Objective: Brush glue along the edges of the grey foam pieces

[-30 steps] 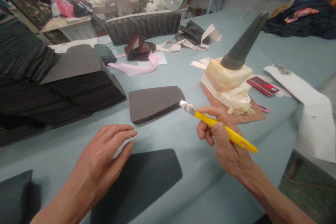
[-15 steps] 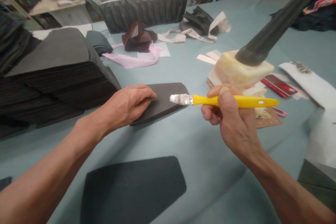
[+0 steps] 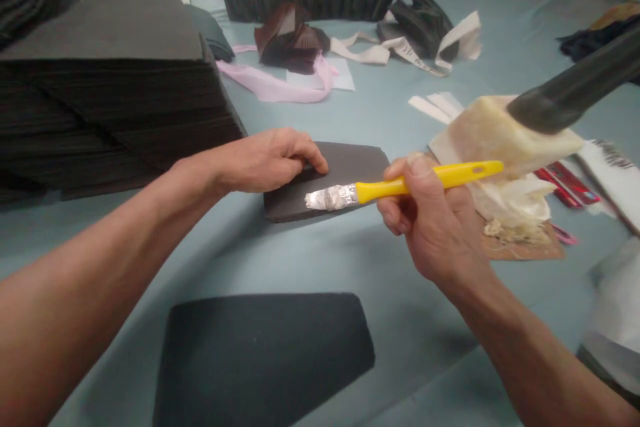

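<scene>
My left hand (image 3: 270, 159) is closed, its bent fingers pressing on a low stack of dark grey panels (image 3: 353, 161). Whether the fingertips pinch the top panel is hard to make out. In my right hand (image 3: 435, 220) is a yellow-handled paintbrush (image 3: 373, 191), pinched between thumb and fingers. Its white-coated bristles point left, over the near edge of the stack; contact with it cannot be judged. A single dark panel (image 3: 270, 353) lies flat on the table, nearer to me.
Tall piles of dark panels (image 3: 120, 107) stand on the left. To the right, a dark tube meets a cream block (image 3: 505, 127) beside crumpled pale material (image 3: 520, 203). A pink strip (image 3: 280, 85), brown scraps (image 3: 287, 40) and a white ribbon (image 3: 407, 50) lie farther back on the blue-green table (image 3: 240, 267).
The brush has tilted, its bristles now lower and farther left over the stack. My left hand has shifted on the stack, its index finger reaching out more. The camera view has tipped downward.
</scene>
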Demonstrator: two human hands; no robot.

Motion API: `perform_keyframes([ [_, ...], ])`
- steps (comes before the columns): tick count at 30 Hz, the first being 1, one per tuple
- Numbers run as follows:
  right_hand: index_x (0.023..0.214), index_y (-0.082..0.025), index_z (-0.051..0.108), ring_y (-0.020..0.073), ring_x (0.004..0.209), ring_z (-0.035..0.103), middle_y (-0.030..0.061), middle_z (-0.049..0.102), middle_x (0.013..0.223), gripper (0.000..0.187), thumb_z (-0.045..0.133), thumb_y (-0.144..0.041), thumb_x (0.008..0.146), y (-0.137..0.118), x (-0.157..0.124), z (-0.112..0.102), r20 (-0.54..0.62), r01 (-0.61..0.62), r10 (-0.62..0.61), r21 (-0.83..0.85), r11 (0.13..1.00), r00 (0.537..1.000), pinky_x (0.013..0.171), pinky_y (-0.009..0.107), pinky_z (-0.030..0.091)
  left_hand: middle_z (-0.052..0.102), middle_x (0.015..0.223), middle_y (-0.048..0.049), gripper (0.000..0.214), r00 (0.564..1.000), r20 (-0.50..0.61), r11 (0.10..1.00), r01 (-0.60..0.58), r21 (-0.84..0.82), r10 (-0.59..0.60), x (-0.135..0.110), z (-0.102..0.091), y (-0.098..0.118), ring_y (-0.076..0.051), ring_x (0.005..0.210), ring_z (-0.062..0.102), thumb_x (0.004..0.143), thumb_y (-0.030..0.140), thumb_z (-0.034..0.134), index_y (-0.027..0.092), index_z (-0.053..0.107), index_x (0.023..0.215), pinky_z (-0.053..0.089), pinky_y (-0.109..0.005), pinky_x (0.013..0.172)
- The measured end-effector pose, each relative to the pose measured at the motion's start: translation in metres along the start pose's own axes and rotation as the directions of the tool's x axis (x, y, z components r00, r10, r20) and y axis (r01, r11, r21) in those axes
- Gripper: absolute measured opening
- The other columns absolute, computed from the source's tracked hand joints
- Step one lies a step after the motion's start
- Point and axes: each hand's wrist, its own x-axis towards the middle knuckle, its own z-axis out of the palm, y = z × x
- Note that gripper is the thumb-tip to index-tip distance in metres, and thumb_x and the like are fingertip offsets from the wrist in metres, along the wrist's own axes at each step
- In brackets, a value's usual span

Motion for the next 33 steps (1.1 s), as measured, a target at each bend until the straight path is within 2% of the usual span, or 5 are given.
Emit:
perform_keyframes([
  [6, 0.086, -0.026, 0.063, 0.0095, 0.041, 0.043, -0.0065, 0.049, 0.051, 0.05, 0.059, -0.074, 0.099, -0.004, 0.0, 0.017, 0.069, 0.074, -0.066, -0.132, 0.988, 0.995, 0.039, 0.025, 0.032, 0.079, 0.108, 0.0004, 0.049, 0.992, 0.062, 0.986, 0.116, -0.118, -0.109, 0.005, -0.003, -0.003, -0.018, 0.097, 0.073, 0.08, 0.017, 0.047, 0.019, 0.081, 0.115, 0.059, -0.032, 0.095],
  [11, 0.086, -0.026, 0.064, 0.0095, 0.044, 0.047, -0.0065, 0.048, 0.053, 0.046, 0.058, -0.068, 0.103, -0.005, 0.003, 0.028, 0.114, 0.103, -0.083, -0.177, 0.979, 0.99, 0.042, 0.025, 0.036, 0.075, 0.104, 0.0017, 0.065, 0.994, 0.067, 0.989, 0.098, -0.11, -0.091, 0.003, -0.002, 0.001, -0.012, 0.099, 0.069, 0.085, 0.019, 0.025, 0.003, 0.072, 0.127, 0.054, -0.028, 0.094],
  [24, 0.086, -0.023, 0.065, 0.0081, 0.051, 0.049, -0.0055, 0.055, 0.057, 0.045, 0.064, -0.065, 0.101, -0.016, 0.002, 0.042, 0.227, 0.163, -0.115, -0.207, 0.965, 0.967, 0.054, 0.025, 0.047, 0.073, 0.082, 0.0014, 0.053, 0.98, 0.053, 0.975, 0.195, -0.105, -0.19, 0.0, -0.004, 0.027, -0.012, 0.089, 0.07, 0.085, 0.007, 0.031, -0.003, 0.072, 0.116, 0.051, -0.019, 0.077],
  [28, 0.083, -0.024, 0.068, 0.0093, 0.049, 0.044, -0.0053, 0.058, 0.058, 0.043, 0.074, -0.065, 0.095, -0.015, 0.006, 0.038, 0.257, 0.198, -0.17, -0.086, 0.976, 0.951, 0.054, 0.028, 0.048, 0.073, 0.084, -0.0012, 0.045, 0.963, 0.059, 0.951, 0.271, -0.149, -0.265, 0.004, -0.005, 0.03, -0.017, 0.095, 0.072, 0.085, 0.006, 0.039, 0.002, 0.076, 0.111, 0.058, -0.027, 0.09],
  [33, 0.083, -0.025, 0.067, 0.0112, 0.054, 0.049, -0.0046, 0.059, 0.061, 0.042, 0.078, -0.065, 0.091, -0.012, 0.012, 0.034, 0.346, 0.183, -0.172, 0.0, 0.983, 0.922, 0.054, 0.029, 0.046, 0.071, 0.088, -0.0013, 0.041, 0.94, 0.064, 0.917, 0.34, -0.207, -0.334, 0.005, -0.007, 0.032, -0.013, 0.083, 0.063, 0.089, 0.003, 0.052, 0.013, 0.08, 0.117, 0.055, -0.029, 0.094],
])
